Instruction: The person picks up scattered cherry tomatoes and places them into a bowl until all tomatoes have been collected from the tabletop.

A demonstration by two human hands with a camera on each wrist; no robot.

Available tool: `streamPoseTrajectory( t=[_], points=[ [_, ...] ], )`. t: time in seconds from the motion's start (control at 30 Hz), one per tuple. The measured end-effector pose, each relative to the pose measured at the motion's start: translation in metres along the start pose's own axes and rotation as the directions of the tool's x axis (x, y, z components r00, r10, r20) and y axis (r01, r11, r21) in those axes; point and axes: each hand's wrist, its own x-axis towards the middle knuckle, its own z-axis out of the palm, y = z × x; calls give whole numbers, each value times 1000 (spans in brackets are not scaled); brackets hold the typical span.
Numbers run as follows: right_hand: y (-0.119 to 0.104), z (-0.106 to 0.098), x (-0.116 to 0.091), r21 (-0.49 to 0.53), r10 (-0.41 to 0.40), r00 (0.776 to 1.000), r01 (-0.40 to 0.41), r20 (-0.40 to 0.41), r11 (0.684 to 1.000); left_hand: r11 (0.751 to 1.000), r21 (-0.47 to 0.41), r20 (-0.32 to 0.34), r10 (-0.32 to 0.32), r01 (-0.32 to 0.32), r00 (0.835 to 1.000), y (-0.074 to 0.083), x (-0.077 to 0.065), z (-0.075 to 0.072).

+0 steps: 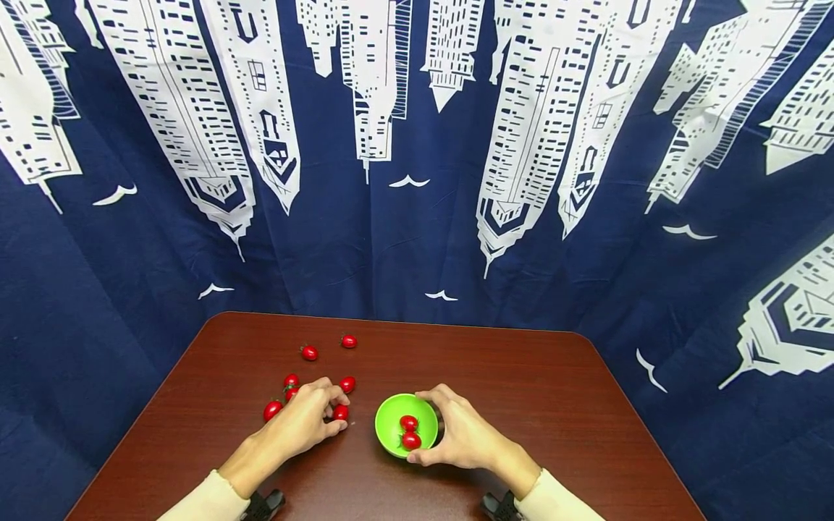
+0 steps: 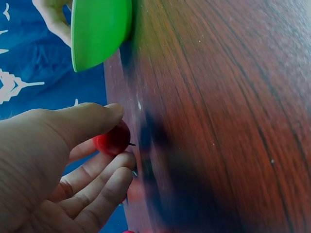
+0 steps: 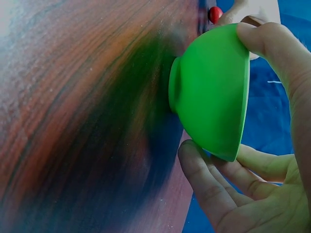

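My left hand [image 1: 300,421] is low over the table, thumb and fingers around a red cherry tomato [image 1: 341,412]. In the left wrist view this tomato [image 2: 112,141] sits between thumb and fingertips, a short dark stem end poking out. With my right hand [image 1: 474,435] I hold a small green bowl [image 1: 388,427] from its right side. The right wrist view has the thumb on the rim of the bowl [image 3: 211,92] and the fingers along its opposite side. Two cherry tomatoes [image 1: 410,440] lie inside the bowl.
Several loose cherry tomatoes lie around my left hand, one [image 1: 273,410] at its left and another [image 1: 347,384] just beyond the fingers. Farther back are two more, one [image 1: 309,352] left of the other [image 1: 349,341]. A blue curtain [image 1: 391,246] hangs behind the brown table [image 1: 495,362].
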Motion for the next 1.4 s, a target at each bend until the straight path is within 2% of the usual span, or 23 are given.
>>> streamPoseTrajectory(
  t=[0.53,1.4],
  points=[
    [2,1,-1,-9,6,1000,-6,-6,1000,1000,-1,-31,12,-12,999,10,5,2],
    [2,2,-3,4,0,1000,0,-6,1000,995,-20,-116,96,-99,989,36,18,6]
  ],
)
